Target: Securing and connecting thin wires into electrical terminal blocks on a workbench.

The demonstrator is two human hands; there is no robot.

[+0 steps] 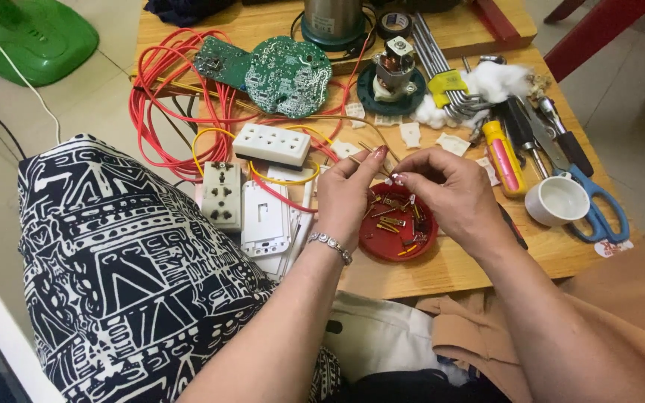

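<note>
My left hand (350, 195) and my right hand (448, 190) meet above a small red dish (386, 242) that holds several brass contact strips and screws. Their fingertips pinch a thin brass metal strip (377, 166) between them; the left hand wears a silver bracelet. Left of the hands lie a white multi-socket block (272, 143), a cream outlet module (222, 194) and a white switch plate (265, 218).
On the wooden table (472, 272): red wire coils (160, 112), yellow wire, two green circuit boards (287, 75), a small motor (392, 71), hex keys (442, 75), cotton wad (498, 80), screwdrivers (503, 157), white cup (558, 200), blue scissors (599, 205). Patterned cloth (128, 269) covers the lap at left.
</note>
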